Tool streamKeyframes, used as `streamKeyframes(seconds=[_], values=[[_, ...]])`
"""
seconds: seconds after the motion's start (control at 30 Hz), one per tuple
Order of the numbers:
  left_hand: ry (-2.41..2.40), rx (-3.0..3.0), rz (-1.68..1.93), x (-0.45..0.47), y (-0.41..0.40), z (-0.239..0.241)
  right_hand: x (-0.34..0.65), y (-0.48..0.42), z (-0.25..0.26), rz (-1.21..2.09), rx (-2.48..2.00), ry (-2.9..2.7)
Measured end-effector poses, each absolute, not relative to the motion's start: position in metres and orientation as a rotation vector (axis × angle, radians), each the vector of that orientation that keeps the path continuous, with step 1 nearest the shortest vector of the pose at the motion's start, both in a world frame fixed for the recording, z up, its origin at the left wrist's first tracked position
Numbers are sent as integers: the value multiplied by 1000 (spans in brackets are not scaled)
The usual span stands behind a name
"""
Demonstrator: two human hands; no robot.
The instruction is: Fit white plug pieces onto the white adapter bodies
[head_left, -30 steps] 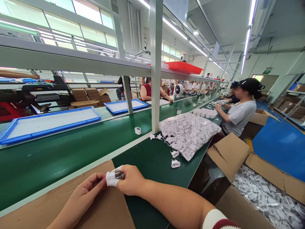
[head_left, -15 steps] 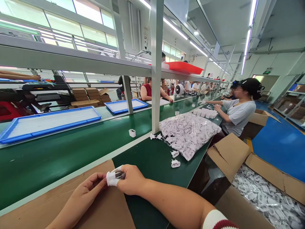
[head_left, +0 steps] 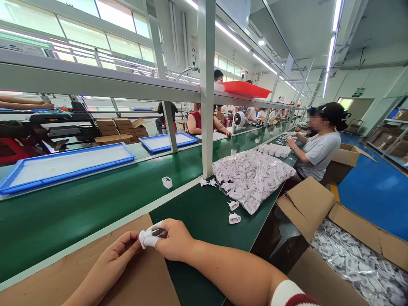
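Note:
My left hand (head_left: pixel 119 255) is closed in a pinch over the brown cardboard sheet (head_left: pixel 79 267). Its fingertips meet the fingers of my right hand (head_left: pixel 174 240). White coverings wrap my right thumb and forefinger, which are also pinched together. At the meeting point sits a small white part (head_left: pixel 143 239), hard to tell from the finger coverings. Between my right thumb and forefinger shows a small grey metal piece (head_left: pixel 160 232). White two-pin plug pieces (head_left: pixel 234 218) lie on the green table to the right, by a clear bag full of the same pieces (head_left: pixel 251 176).
A white housing (head_left: pixel 167 182) stands on the green conveyor belt (head_left: pixel 95 199). A metal post (head_left: pixel 207 127) rises beyond my hands. Blue trays (head_left: pixel 70 165) lie across the belt. At right is an open carton (head_left: pixel 353 255) of white parts; a co-worker (head_left: pixel 321 140) sits farther along.
The white housing on the belt has shifted left, and another farther back too. The co-worker's outstretched arm has drawn back from the belt. My hands stay together, almost unmoved.

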State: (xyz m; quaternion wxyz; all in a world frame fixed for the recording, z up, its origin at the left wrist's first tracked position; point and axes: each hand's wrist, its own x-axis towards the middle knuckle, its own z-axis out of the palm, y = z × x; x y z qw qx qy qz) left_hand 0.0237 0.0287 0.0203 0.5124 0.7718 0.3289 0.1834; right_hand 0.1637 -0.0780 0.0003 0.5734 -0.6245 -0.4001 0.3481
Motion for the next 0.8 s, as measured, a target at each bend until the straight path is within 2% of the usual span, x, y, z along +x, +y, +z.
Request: streamKeyframes(seconds=[0.47, 0.8], values=[[770, 1855, 387, 20, 32, 15, 166, -77, -5, 768, -1521, -1043], [895, 1809, 424, 22, 22, 25, 172, -83, 14, 564, -1623, -983]])
